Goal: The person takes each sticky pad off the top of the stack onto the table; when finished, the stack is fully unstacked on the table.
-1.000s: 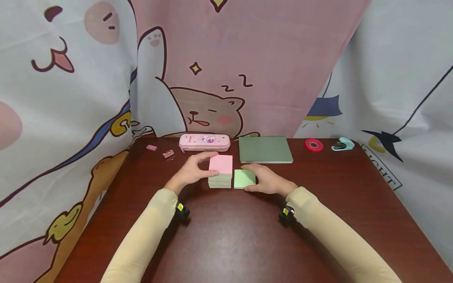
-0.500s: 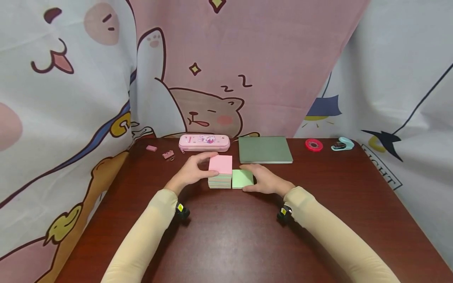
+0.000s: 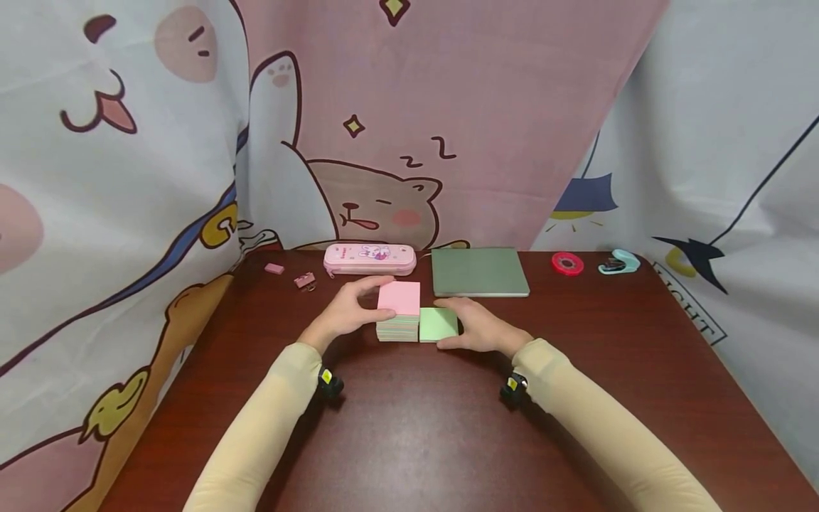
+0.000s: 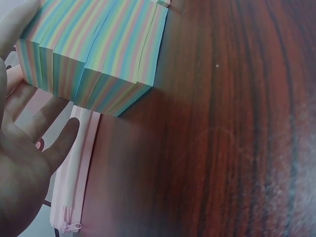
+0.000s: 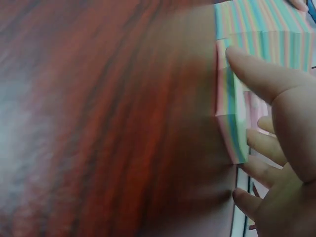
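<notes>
Pink is the first colour we meet near the far left corner of the dark wooden surface [image 3: 409, 427]: a small pink eraser [image 3: 274, 268], and just beside it a pink binder clip [image 3: 304, 280]. Next, along the far edge, lies a pink pencil case [image 3: 369, 258] with a rabbit picture.

In the middle of the surface we see our left hand [image 3: 348, 309]. Its fingers and thumb are curled around the left side of a tall block of sticky notes [image 3: 399, 311], which has a pink top sheet and striped pastel sides. In the left wrist view the fingers lie against the side of this block, and the pencil case shows behind them.

Touching the right side of the tall block is a lower pad of notes with a green top [image 3: 438, 323]. Our right hand [image 3: 481, 326] holds this green pad from its right side, with the thumb at the near edge and the fingers at the far edge. In the right wrist view the thumb rests on the striped side of the pad.

Behind the right hand, near the far edge, lies a green notebook [image 3: 480, 271]. Further right, toward the far right corner, we see a red tape roll [image 3: 567, 262] and then a small teal stapler [image 3: 619, 262].
</notes>
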{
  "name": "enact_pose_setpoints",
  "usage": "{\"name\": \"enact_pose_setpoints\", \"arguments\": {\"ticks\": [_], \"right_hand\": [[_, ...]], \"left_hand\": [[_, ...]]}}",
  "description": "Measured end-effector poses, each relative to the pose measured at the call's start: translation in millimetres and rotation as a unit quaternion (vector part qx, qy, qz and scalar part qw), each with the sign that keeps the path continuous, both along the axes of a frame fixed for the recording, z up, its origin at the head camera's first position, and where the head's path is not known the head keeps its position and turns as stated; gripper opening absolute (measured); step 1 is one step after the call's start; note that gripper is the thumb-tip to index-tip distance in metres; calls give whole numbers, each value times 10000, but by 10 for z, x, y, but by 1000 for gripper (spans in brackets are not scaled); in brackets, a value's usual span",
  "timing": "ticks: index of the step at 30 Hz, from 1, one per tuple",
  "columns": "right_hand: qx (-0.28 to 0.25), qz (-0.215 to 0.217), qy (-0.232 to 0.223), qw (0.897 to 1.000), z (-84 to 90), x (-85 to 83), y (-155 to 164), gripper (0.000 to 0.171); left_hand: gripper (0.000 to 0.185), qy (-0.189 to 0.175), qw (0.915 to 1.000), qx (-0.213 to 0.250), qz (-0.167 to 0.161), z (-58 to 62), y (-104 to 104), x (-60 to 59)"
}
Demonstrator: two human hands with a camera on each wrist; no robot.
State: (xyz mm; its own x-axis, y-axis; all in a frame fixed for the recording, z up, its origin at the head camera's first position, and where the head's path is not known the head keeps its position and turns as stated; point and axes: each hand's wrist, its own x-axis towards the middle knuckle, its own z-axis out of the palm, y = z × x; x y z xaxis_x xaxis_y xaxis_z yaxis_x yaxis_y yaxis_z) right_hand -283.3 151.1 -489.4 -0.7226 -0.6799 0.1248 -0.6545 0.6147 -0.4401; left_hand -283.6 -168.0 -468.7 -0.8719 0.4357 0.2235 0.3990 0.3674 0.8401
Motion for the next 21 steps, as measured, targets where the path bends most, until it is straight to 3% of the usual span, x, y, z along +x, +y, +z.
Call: {"name": "enact_pose_setpoints", "arguments": {"ticks": [8,14,21], "right_hand": [[-476,-284,-113,9984,223,-12,-200,102],[-714,118,129,9973,453,-23,-499,98],[-786,552,440,9944,522,-35,-681,86]], "left_hand": [[72,-14,10000,4,-16,-29,-6,14],[70,34,10000,73,-41,-49,-13,15],[68,142,9994,266,-146,-31,3,1]]}}
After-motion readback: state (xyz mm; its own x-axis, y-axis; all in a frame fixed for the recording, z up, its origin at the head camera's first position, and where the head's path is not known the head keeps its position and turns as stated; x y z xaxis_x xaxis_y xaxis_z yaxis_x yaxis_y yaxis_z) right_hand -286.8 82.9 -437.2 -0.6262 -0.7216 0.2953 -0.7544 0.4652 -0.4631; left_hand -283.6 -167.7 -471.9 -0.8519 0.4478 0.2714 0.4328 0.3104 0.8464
